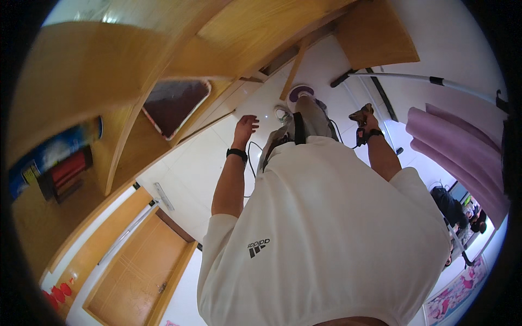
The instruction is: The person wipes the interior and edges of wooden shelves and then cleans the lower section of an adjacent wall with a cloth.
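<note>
My left hand hangs in front of me over the pale tiled floor, fingers slightly apart and holding nothing. A black band circles that wrist. On the other side, my right hand grips a brown, dark-patterned object whose kind I cannot tell. Around the right wrist sits a black strap with a small device, and a thin black cable runs from it towards my waist. Below my white shirt a white-toed shoe shows on the floor.
Wooden furniture with shelves fills the upper left, bearing a dark panel with a pale rim and a blue box. Beside my feet is a round purple thing. Pink cloth hangs at the right near a metal pole. A wooden door stands lower left.
</note>
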### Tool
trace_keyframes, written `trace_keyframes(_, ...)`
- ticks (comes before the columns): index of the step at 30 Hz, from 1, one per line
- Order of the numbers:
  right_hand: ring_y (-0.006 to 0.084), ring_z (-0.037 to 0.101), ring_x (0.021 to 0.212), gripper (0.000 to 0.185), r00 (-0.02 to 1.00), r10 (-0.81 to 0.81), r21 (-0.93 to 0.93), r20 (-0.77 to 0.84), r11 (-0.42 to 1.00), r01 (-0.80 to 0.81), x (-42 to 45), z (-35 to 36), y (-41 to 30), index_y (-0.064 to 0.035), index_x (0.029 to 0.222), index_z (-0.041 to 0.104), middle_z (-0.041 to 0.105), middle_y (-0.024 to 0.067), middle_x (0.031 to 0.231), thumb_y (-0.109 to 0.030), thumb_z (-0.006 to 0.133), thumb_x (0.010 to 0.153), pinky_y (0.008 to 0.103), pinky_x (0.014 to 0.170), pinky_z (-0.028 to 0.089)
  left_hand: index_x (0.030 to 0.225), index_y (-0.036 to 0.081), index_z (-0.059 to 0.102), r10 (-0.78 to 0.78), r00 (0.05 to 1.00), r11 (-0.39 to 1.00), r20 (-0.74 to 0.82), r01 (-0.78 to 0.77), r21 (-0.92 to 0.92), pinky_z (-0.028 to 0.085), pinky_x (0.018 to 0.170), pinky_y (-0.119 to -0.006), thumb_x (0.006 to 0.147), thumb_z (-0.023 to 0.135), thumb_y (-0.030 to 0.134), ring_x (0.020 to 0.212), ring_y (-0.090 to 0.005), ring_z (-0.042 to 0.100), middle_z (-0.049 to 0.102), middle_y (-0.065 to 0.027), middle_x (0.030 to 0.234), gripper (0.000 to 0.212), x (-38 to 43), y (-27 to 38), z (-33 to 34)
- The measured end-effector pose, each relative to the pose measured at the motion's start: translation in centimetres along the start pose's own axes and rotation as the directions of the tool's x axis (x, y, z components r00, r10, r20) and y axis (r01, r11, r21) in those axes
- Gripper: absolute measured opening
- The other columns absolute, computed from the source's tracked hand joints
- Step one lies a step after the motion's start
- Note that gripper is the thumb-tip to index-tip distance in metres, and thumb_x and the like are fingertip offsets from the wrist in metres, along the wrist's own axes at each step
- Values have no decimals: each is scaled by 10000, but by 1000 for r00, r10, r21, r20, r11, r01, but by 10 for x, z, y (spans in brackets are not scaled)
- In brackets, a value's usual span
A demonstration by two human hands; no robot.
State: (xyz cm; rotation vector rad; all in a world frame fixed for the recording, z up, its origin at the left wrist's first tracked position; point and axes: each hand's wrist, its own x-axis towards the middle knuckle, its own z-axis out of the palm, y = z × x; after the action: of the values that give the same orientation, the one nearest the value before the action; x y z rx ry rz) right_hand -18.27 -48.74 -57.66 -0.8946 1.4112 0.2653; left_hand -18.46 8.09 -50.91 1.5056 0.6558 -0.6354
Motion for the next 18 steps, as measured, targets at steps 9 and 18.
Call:
trace_keyframes(9, 250, 624, 854, 366, 996, -90, 40, 11, 995, 90, -19, 25, 48, -93, 1171, 620, 649, 94, 1029, -299, 717, 886, 401, 634, 504, 1243, 87, 620, -496, 864, 868, -93, 492, -58, 543, 756, -344, 985, 538, 334, 943, -247, 702, 711, -104, 1155, 367, -105, -171, -107)
trace_keyframes(18, 235, 630, 771, 287, 1000, 0, -309, 13, 951, 4, -15, -22, 63, -113, 1137, 628, 668, 80, 933, -310, 647, 929, 391, 574, 495, 1260, 76, 606, -262, 944, 940, -201, 202, -275, 549, 858, -371, 1006, 465, 257, 1010, -231, 696, 708, -100, 1172, 342, -122, -165, -116)
